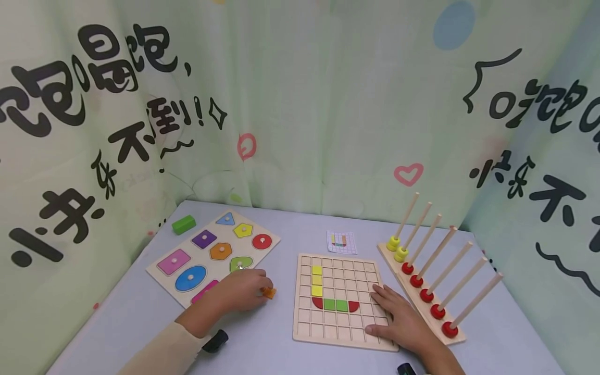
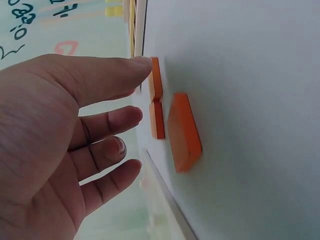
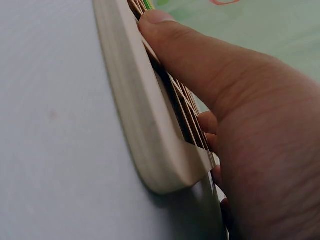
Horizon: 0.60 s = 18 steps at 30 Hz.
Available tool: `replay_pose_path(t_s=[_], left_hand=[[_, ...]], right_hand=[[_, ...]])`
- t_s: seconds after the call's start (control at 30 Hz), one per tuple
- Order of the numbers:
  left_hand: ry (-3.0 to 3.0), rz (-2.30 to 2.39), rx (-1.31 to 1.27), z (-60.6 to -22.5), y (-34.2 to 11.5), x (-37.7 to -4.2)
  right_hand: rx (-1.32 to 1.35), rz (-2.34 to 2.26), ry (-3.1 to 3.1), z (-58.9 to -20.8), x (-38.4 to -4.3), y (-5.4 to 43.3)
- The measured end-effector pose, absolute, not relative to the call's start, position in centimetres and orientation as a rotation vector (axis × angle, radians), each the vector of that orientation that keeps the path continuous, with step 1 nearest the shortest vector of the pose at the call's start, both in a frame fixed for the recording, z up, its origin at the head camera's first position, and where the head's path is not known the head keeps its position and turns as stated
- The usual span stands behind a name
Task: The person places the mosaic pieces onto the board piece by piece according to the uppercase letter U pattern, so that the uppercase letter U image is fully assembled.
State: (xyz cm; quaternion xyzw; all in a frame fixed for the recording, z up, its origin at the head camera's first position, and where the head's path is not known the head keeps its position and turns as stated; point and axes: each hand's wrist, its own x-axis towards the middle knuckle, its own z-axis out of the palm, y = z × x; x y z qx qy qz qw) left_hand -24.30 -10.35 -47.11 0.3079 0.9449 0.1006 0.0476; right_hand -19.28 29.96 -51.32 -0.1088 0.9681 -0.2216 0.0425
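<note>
My left hand [image 1: 247, 288] reaches low over the table with its fingers loosely bent, beside orange tiles [image 1: 269, 292]. Three of these show in the left wrist view; one orange tile [image 2: 184, 132] lies nearer and two farther off. The thumb tip overlaps the farthest one there, and the index finger is mostly hidden behind the thumb. My right hand [image 1: 400, 319] rests spread on the right side of a wooden grid board [image 1: 307, 330], its thumb on the front part of the grid. Yellow [image 1: 316, 280], green [image 1: 335, 304] and red tiles [image 1: 353, 307] form an L-like figure on the board.
Behind the board lies a small pattern card [image 1: 341, 242]. To the right stands a wooden peg rack [image 1: 457, 341] with red and yellow beads. A shape puzzle board [image 1: 161, 270] lies left, with a green block [image 1: 184, 224] beyond it. Printed curtains surround the table.
</note>
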Motion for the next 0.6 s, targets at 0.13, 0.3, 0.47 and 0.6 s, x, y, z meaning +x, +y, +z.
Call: replay_pose_path(t_s=[0.13, 0.3, 0.47, 0.6], left_hand=[[2.885, 0.306, 0.870, -46.9, -11.5, -23.9], [2.861, 0.327, 0.795, -46.6, -13.0, -23.4], [2.866, 0.345, 0.764, -46.7, -14.3, -23.1], [2.850, 0.366, 0.761, -46.8, -14.9, -23.0]], right_hand=[[-0.332, -0.682, 2.960, -51.2, -19.3, 29.9], [-0.321, -0.665, 2.953, -51.2, -19.2, 29.9], [-0.319, -0.670, 2.955, -51.2, -19.2, 29.9], [-0.320, -0.674, 2.954, -51.2, -19.2, 29.9]])
